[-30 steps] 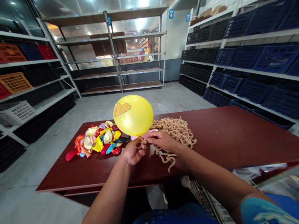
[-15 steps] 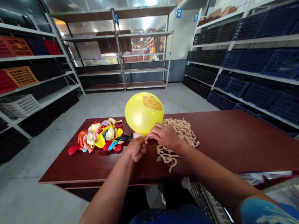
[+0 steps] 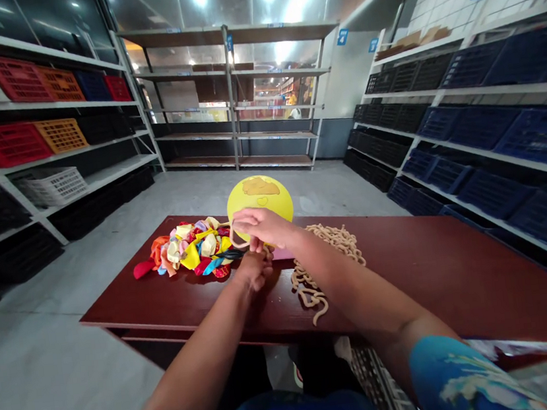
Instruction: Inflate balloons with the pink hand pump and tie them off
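Note:
An inflated yellow balloon [image 3: 280,199] with a brown printed figure stands just beyond my hands. My left hand [image 3: 255,270] is closed at its lower end, where the neck would be; the fingers hide the neck itself. My right hand [image 3: 266,224] crosses above the left with a beige cord [image 3: 233,235] pinched in its fingers. That cord curves out to the left in a loop. Under the right forearm lies a pile of similar beige cords [image 3: 341,243]. Left of my hands is a heap of limp coloured balloons [image 3: 191,247]. A black pump nozzle [image 3: 231,254] is partly hidden beside them.
The dark red table [image 3: 410,261] stretches to the right. Bare metal shelves [image 3: 231,90] stand at the back. Racks with red crates [image 3: 9,143] and others run along the left, with blue crates [image 3: 468,124] on the right.
My right hand has moved left, crossing over the left hand, and the cord now loops out to the left. The balloon has turned slightly; the camera view has shifted left.

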Demonstrator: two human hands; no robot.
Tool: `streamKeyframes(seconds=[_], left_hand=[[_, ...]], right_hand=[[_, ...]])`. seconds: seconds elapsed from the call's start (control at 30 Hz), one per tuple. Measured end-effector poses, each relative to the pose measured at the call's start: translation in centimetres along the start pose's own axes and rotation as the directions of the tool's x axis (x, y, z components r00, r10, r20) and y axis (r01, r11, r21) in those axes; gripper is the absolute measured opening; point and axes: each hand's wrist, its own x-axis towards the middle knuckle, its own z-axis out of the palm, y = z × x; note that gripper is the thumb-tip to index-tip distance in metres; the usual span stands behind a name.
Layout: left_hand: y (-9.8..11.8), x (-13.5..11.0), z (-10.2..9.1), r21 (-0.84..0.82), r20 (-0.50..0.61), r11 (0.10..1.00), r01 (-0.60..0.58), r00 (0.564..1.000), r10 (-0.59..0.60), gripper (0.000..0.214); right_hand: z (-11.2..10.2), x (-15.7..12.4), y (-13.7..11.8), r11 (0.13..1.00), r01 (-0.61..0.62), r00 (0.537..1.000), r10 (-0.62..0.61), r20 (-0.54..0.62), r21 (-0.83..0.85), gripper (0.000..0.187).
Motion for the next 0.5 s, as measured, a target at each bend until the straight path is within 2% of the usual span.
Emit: streamKeyframes(seconds=[0.07,0.13,0.2,0.23,0.27,0.33,0.4,0.43,0.5], left_hand=[[0.7,-0.2,-0.3,-0.04,0.054,0.996,0.082,0.995,-0.079,0.016],[1.4,-0.4,-0.7,-0.109,0.153,0.979,0.17,0.976,-0.153,0.012],[2.0,-0.6,-0.9,-0.179,0.233,0.957,0.229,0.955,-0.185,0.008],[2.2,-0.7,-0.8,-0.205,0.256,0.949,0.238,0.949,-0.182,0.008],[2.3,-0.9,-0.6,-0.226,0.27,0.944,0.239,0.947,-0.175,0.008],[2.5,-1.2,0.1,-0.25,0.292,0.936,0.246,0.941,-0.17,0.009],[2.6,-1.5,1.2,-0.263,0.318,0.926,0.269,0.931,-0.18,0.01],[2.6,-1.7,1.8,-0.271,0.33,0.919,0.286,0.925,-0.19,0.011],[2.6,-2.1,3.1,-0.293,0.354,0.902,0.319,0.912,-0.207,0.011]], right_hand=[[-0.7,-1.1,0.1,0.987,0.155,0.988,-0.154,-0.021,0.049,0.048],[-1.6,-2.7,0.9,0.962,0.265,0.958,-0.254,-0.137,0.069,0.04],[-2.4,-4.2,2.5,0.949,0.299,0.894,-0.244,-0.375,0.096,0.035],[-2.6,-4.7,3.5,0.953,0.277,0.863,-0.191,-0.468,0.124,0.035],[-2.8,-5.2,4.7,0.964,0.217,0.862,-0.115,-0.493,0.156,0.037],[-2.6,-5.7,6.9,0.973,0.02,0.892,0.086,-0.443,0.23,0.035],[-2.0,-5.7,8.7,0.929,-0.136,0.905,0.258,-0.34,0.345,0.03],[-1.6,-5.6,9.4,0.895,-0.169,0.91,0.303,-0.284,0.414,0.028],[-0.5,-5.2,10.0,0.837,-0.101,0.93,0.271,-0.247,0.537,0.027]])
